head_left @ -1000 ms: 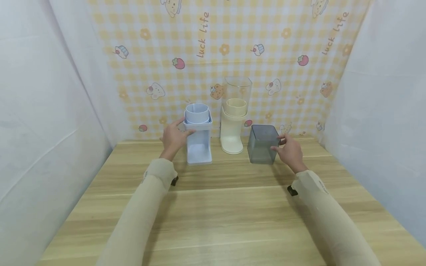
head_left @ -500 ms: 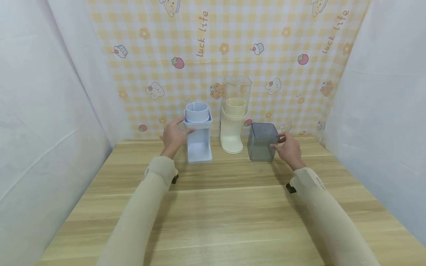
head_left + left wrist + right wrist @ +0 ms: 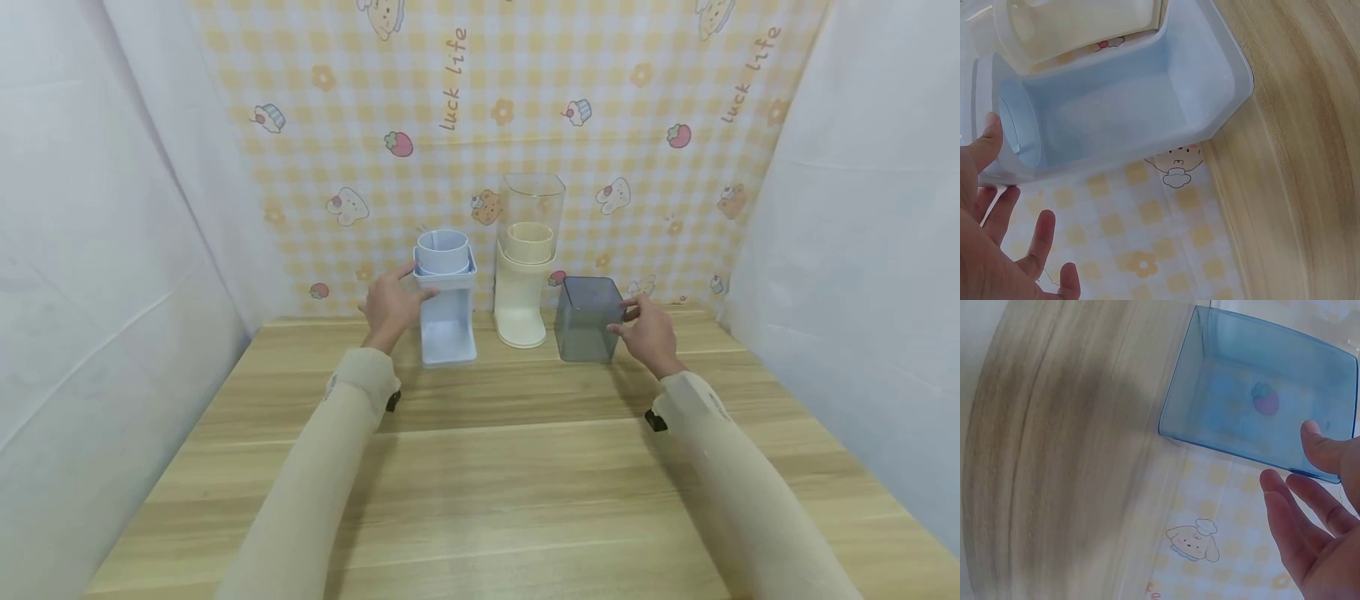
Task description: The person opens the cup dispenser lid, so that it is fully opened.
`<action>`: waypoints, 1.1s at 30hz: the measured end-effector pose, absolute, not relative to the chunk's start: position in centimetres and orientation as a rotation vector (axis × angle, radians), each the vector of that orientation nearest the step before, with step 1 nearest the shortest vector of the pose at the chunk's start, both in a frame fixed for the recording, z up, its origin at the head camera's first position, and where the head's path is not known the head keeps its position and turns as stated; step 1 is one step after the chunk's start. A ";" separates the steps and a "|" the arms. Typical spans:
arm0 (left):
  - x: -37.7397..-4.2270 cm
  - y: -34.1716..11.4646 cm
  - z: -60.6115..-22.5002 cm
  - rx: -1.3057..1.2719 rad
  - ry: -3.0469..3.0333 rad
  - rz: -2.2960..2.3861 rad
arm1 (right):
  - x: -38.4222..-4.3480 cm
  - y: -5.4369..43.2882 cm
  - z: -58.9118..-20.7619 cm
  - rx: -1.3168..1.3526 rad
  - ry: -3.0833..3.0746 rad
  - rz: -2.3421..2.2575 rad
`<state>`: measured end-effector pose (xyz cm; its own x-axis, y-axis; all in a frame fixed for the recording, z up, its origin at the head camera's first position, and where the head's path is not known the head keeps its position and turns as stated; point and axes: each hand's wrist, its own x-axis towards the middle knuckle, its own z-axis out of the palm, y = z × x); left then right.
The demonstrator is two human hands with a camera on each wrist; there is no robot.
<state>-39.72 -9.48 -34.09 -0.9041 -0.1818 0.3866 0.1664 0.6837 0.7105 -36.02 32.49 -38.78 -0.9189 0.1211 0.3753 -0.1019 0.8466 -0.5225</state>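
Now, on the wood-grain tabletop (image 3: 480,475), the C-shaped pale-blue plastic stand (image 3: 447,321) is gripped at upper left by the half-spread left hand (image 3: 392,307); right of it, the smoky translucent square-sided container (image 3: 587,327) is pinched by the half-curled right hand (image 3: 651,335).

Free tabletop (image 3: 495,500) in front, cream stand (image 3: 519,300) between blue holder (image 3: 446,321) and grey container (image 3: 588,329)

1. A cream stand (image 3: 519,292) is upright between the left hand (image 3: 392,307) and the right hand (image 3: 648,335).
2. On it, between the hands, sits a clear container (image 3: 531,200), a cream ring (image 3: 529,246) showing through its wall.
3. Beyond both hands hangs yellow-and-white checked cloth (image 3: 540,75).
4. A wood-grain table (image 3: 510,500) lies below them.
5. White curtains (image 3: 847,242) flank the hands.
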 end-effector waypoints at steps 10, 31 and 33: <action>-41.0 -9.7 -34.1 0.032 -2.476 -1.133 | -36.8 32.8 -38.8 0.034 -2.621 0.787; -42.2 -9.5 -33.8 0.052 -2.478 -1.174 | -38.6 32.9 -38.6 0.040 -2.670 0.809; -42.3 -9.6 -33.7 0.049 -2.483 -1.177 | -38.8 33.0 -38.6 0.043 -2.670 0.811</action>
